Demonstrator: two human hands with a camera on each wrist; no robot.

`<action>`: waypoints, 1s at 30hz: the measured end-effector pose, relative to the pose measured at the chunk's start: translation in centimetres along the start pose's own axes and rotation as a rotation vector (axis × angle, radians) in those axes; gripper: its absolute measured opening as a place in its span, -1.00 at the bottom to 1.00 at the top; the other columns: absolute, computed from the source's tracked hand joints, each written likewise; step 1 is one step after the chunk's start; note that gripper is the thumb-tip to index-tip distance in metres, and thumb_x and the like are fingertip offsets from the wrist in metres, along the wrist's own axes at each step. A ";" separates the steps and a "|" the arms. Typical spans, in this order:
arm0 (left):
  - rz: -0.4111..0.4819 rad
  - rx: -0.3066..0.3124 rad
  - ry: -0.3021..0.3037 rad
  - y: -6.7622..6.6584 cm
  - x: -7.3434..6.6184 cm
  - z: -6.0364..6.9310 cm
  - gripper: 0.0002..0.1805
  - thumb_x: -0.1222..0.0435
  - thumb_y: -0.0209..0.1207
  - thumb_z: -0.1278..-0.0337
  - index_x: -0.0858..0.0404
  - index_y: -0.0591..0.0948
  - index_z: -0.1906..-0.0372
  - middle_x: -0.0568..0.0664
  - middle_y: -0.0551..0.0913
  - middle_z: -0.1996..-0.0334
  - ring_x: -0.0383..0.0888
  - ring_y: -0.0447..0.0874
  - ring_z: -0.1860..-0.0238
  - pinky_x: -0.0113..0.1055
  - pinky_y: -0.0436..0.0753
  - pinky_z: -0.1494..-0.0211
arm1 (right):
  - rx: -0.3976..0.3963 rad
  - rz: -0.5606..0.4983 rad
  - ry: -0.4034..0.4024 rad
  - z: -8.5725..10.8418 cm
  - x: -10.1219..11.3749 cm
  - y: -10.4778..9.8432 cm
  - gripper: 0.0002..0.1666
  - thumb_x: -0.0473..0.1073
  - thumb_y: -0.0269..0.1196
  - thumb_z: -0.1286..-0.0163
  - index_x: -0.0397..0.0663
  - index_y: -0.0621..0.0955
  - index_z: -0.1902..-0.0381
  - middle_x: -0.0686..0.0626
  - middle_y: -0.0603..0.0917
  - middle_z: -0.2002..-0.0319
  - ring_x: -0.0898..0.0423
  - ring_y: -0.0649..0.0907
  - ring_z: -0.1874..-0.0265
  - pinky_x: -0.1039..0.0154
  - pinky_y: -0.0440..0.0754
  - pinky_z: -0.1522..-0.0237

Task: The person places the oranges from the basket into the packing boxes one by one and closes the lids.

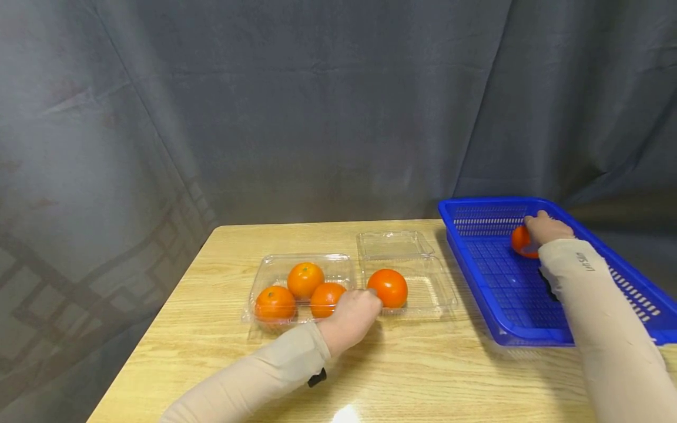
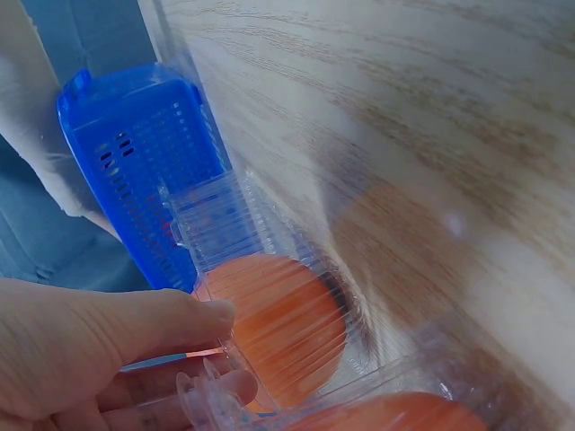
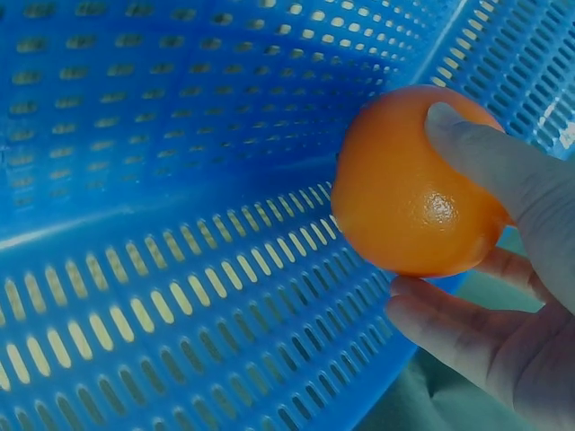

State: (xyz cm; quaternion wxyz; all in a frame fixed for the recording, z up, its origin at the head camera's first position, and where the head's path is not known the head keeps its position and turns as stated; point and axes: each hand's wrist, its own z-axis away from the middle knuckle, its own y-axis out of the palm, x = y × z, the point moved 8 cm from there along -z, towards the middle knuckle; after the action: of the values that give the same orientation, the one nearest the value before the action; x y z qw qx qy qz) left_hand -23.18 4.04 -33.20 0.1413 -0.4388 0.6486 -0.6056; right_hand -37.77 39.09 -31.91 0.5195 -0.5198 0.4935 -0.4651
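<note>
My right hand [image 1: 547, 228] is inside the blue basket [image 1: 483, 294] and grips an orange [image 3: 418, 184], thumb on one side and fingers on the other. The orange is close to the slotted basket wall in the right wrist view. My left hand [image 1: 353, 320] pinches the near rim of a clear plastic clamshell box [image 2: 211, 211] between thumb and fingers. This opened box holds one round red-orange fruit [image 1: 388, 288]. Left of it, another clear box [image 1: 338, 264] contains three oranges [image 1: 305, 281], one partly hidden by my left hand.
The basket stands at the right of the wooden table [image 1: 201, 329]. Behind the table hangs a grey curtain [image 1: 328, 117]. The raised lid [image 1: 394, 244] of the right box lies towards the back.
</note>
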 end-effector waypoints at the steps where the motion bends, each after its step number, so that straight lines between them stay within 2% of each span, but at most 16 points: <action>1: 0.001 0.002 -0.001 0.0 0.0 0.0 -0.83 0.41 0.32 0.23 0.04 0.68 0.53 -0.18 0.64 0.54 -0.33 0.62 0.54 -0.52 0.55 0.54 | 0.002 -0.001 0.001 0.0 0.0 -0.1 -0.26 -0.20 0.49 0.14 -0.57 0.41 0.10 -0.51 0.38 0.32 -0.33 0.51 0.50 -0.21 0.54 0.42; 11: 0.011 0.015 -0.014 0.1 0.1 -0.1 -0.82 0.41 0.33 0.23 0.03 0.67 0.54 -0.18 0.63 0.54 -0.32 0.61 0.53 -0.51 0.55 0.53 | -0.025 -0.005 0.000 0.1 0.4 -1.5 -0.27 -0.20 0.46 0.14 -0.56 0.40 0.10 -0.57 0.38 0.26 -0.39 0.53 0.40 -0.27 0.54 0.38; 30: 0.002 0.020 -0.009 0.2 0.1 -0.1 -0.83 0.41 0.32 0.22 0.03 0.67 0.53 -0.19 0.63 0.54 -0.33 0.61 0.53 -0.52 0.54 0.53 | 0.013 0.011 0.011 -0.2 0.9 -2.4 -0.25 -0.21 0.45 0.10 -0.58 0.40 0.05 -0.55 0.40 0.25 -0.36 0.53 0.38 -0.27 0.54 0.29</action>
State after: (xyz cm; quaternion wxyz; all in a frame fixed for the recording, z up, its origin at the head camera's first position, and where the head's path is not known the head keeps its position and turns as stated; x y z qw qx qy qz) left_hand -23.39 4.02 -33.33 0.1492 -0.4394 0.6423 -0.6101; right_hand -37.81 38.07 -29.50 0.5224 -0.5114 0.4961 -0.4684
